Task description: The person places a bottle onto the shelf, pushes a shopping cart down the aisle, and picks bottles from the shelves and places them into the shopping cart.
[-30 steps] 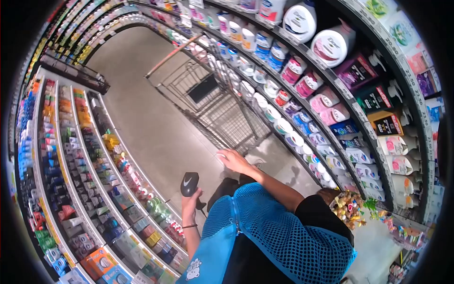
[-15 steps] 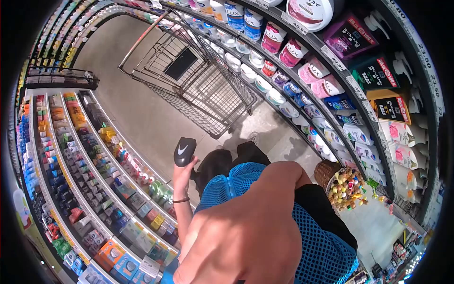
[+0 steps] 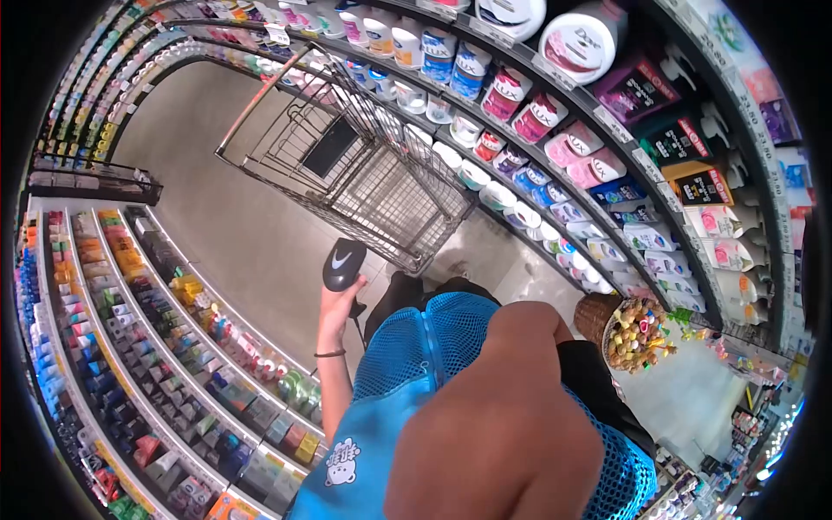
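My left hand (image 3: pixel 335 305) is raised at the left of my body, its fingers closed around a black rounded object with a white swoosh (image 3: pixel 344 264). What kind of object it is, I cannot make out. A dark band circles that wrist. Very close to the camera, the back of my right hand (image 3: pixel 498 433) fills the lower middle. Its fingers are out of sight, so whether it holds anything is hidden. Behind it shows a blue mesh vest (image 3: pixel 381 416) with a small cartoon bear print. Just beyond the black object stands a wire shopping cart (image 3: pixel 347 173).
Shelves of pump bottles and other toiletries (image 3: pixel 537 117) line the right side. Lower shelves with small packages (image 3: pixel 173 347) curve along the left. A wicker basket (image 3: pixel 596 319) of small yellow and brown items sits right of my body. Grey floor (image 3: pixel 186 130) runs between.
My view has shifted slightly. My right hand has moved right in the picture, uncovering the bear print on the vest. My left hand still holds the black object, now a little higher.
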